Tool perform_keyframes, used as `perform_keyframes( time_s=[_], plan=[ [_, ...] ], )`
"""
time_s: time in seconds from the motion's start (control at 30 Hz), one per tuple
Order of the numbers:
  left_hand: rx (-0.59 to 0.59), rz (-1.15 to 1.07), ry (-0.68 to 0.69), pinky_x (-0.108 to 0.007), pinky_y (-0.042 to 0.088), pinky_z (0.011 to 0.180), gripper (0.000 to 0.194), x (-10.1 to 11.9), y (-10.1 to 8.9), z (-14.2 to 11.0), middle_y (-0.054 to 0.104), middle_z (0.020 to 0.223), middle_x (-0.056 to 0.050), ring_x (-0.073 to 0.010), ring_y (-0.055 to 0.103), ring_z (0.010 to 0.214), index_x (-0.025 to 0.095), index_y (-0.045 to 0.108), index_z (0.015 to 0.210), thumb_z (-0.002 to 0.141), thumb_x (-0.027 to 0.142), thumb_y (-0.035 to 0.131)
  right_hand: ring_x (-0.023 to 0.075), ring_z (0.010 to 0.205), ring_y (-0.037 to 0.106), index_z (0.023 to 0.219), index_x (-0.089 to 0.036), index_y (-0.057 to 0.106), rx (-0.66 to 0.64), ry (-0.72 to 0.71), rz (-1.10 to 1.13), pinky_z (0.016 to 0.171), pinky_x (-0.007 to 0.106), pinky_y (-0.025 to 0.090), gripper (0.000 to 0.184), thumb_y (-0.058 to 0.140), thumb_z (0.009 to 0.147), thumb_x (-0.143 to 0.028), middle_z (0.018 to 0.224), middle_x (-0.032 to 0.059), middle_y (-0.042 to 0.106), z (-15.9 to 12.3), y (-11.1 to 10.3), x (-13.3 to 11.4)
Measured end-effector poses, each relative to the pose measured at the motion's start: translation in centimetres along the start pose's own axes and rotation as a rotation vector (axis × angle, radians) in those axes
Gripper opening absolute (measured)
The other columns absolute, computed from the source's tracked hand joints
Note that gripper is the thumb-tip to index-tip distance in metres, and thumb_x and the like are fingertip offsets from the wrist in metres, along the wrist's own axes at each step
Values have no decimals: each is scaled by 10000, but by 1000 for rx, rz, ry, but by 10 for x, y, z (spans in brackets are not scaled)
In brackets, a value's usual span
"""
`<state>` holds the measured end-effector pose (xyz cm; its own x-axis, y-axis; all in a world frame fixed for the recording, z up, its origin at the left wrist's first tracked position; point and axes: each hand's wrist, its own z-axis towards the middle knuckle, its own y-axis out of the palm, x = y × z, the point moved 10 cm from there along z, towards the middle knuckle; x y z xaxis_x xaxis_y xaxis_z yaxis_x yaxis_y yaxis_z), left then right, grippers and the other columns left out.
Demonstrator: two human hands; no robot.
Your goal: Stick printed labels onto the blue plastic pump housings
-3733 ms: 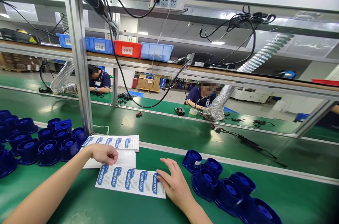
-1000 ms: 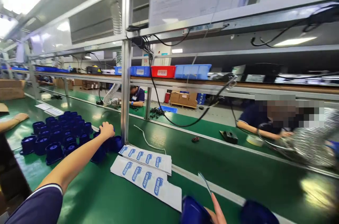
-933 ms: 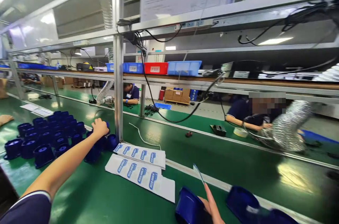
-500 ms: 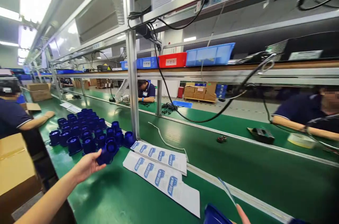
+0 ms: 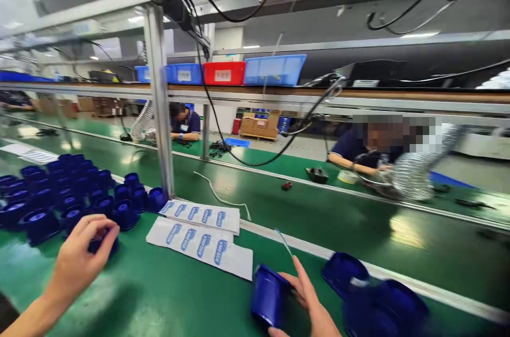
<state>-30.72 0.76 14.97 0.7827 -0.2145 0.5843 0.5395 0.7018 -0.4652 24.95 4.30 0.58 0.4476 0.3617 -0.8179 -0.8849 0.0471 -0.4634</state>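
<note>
My left hand [image 5: 82,254] is closed around a dark blue plastic cup [image 5: 113,246] at the front of a cluster of similar cups [image 5: 69,183]; the fingers hide most of it. Lower right of centre, my right hand [image 5: 308,302] grips another blue plastic cup [image 5: 268,297], tilted on its side above the green bench. A thin pale strip [image 5: 283,243] rises from the right fingertips. Between the hands lie two stacks of white printed sheets [image 5: 199,244] with blue labels. To the right of my right hand stand more blue plastic parts [image 5: 380,300].
A metal post [image 5: 157,103] rises behind the cups and carries a shelf with blue bins and a red bin [image 5: 223,73]. A black cable [image 5: 239,161] hangs in a loop above the bench. A white cord [image 5: 219,193] lies behind the sheets. Co-workers [image 5: 185,121] sit across the bench.
The view has swung right and the cups shift left. My left hand has closed over a cup. My right hand with its cup has come fully into view, showing more blue parts beside it.
</note>
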Motion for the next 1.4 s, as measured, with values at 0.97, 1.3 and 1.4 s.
perform_keyframes(
  time_s=[0.97,1.3,1.4],
  plan=[
    [-1098,-1330,-119,-499,458,1146,931,236,296,-186,369,1543,-147,-381,502,1450,359,401,1421,677,108,901,396,1461,520,1701,-384,-6,85,98,368,1142,644,486,1044,671,957,-661,1635,176,433,-6,7,-22],
    [-955,-1026,73,-482,479,1143,798,230,288,-181,464,1390,-103,-331,538,1331,322,500,1371,668,-3,693,442,1496,476,1678,-315,15,145,51,-1,1184,708,456,1133,781,844,-295,1650,214,364,-5,33,-58],
    [-935,-1023,-12,-450,517,1060,730,223,290,-174,493,1335,-90,-307,569,1231,306,498,1327,690,74,769,524,1560,372,1695,-309,-79,3,86,-51,1175,744,440,1393,916,721,-304,1727,247,248,-13,35,-49]
  ],
)
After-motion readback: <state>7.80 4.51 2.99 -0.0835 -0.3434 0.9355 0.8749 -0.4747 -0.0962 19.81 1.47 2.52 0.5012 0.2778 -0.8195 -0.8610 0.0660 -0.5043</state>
